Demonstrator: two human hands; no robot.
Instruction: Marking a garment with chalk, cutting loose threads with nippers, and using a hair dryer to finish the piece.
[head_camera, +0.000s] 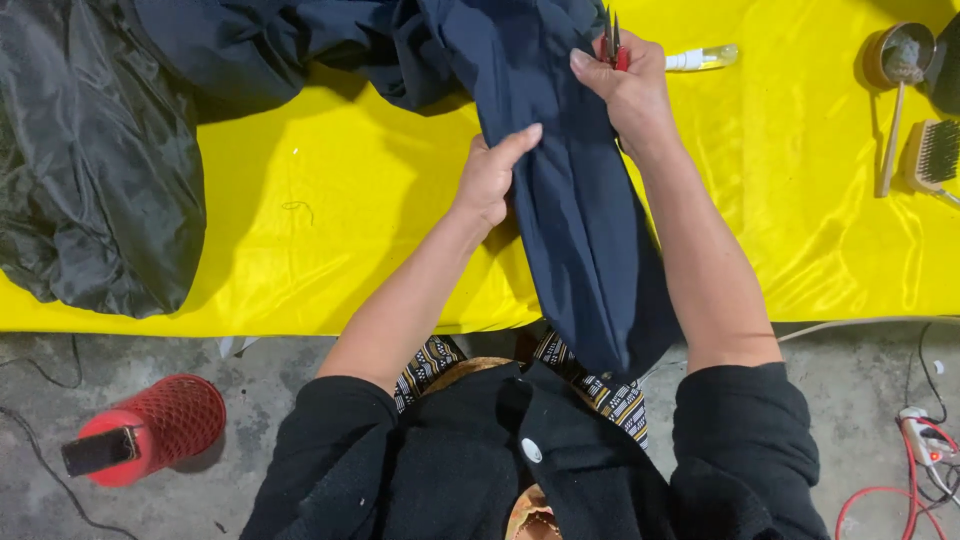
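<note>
Fingers (520, 135) of the left hand (490, 175) are curled around the navy garment (575, 220), thumb stretched up along the fold, pinching the cloth tight. Up above, the right hand (630, 85) is closed too, gripping the same fabric near its upper part while a small pair of red-handled snips (612, 40) sits clamped in that fist, blades pointing away from the person. That navy garment runs from the far side of the tabletop down across the yellow cloth (350, 220) and hangs over the near edge toward the person's lap. To the left, a dark grey shiny garment (95, 160) lies heaped on the yellow cloth, partly draped over the edge. Off to the right there's a small clear bottle (705, 58) just beyond the right hand, and further out a brush with a wooden handle (935, 155) beside a round wooden-handled tool (898, 60). Down on the concrete floor (280, 400), a red mesh-covered spool (150, 425) lies at the left, red cables (900, 495) at the right.
</note>
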